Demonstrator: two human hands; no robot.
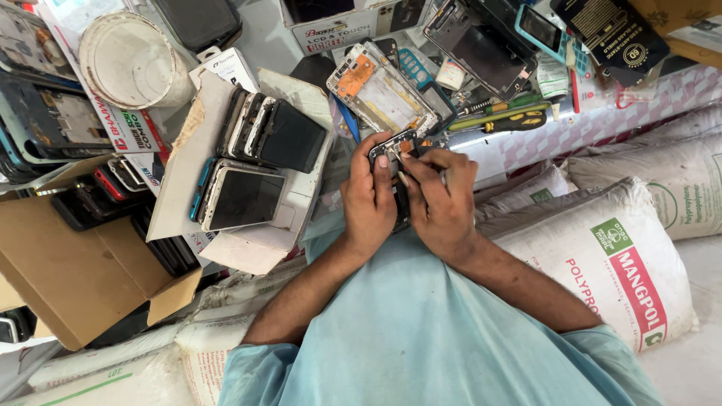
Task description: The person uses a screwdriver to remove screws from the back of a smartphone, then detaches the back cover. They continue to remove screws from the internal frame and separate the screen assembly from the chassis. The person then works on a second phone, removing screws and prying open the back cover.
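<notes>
My left hand (368, 199) grips a small dark phone body (394, 144), thumb pressed on its top edge. My right hand (440, 199) closes around the same phone from the right, and a thin metal tool tip shows between its fingers. Both hands meet above my light blue shirt. The phone's lower part is hidden behind my fingers.
A white cardboard tray (180, 173) holds several phones at left. An opened phone frame (380, 90) lies just beyond my hands. Screwdrivers (500, 116), a white tub (131, 60), a brown box (68, 271) and white sacks (617, 248) surround me.
</notes>
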